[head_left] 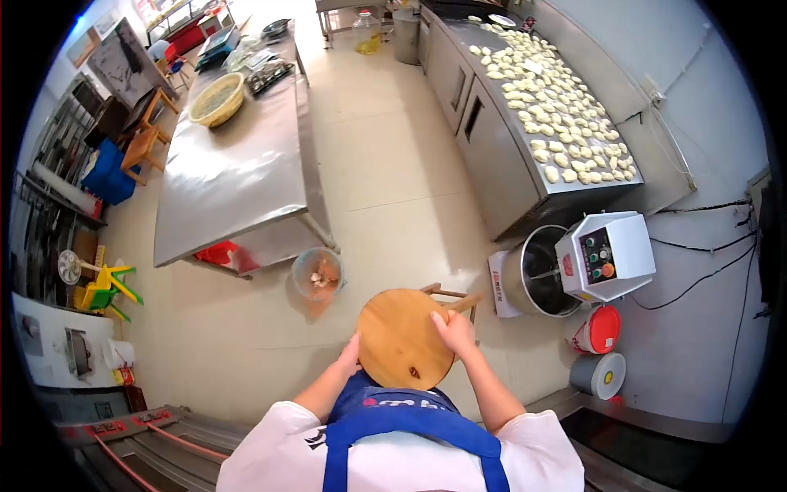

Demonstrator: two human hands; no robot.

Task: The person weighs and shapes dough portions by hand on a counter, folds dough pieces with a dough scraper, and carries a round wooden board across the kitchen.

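A round wooden board with a dark knot near its lower edge is in front of my apron. My left hand grips its left edge, most of the fingers hidden. On the right edge my right hand is closed, thumb on the top face and fingers out of sight. Wooden bars show beyond the board's upper right; I cannot tell whether they are joined to it. Past the board, on the floor, stands a clear plastic bin with scraps inside.
A steel table at left bears a yellow basket. Many pale dough pieces cover the right-hand steel counter. Near my right are a dough mixer, a red-lidded bucket and a grey bucket.
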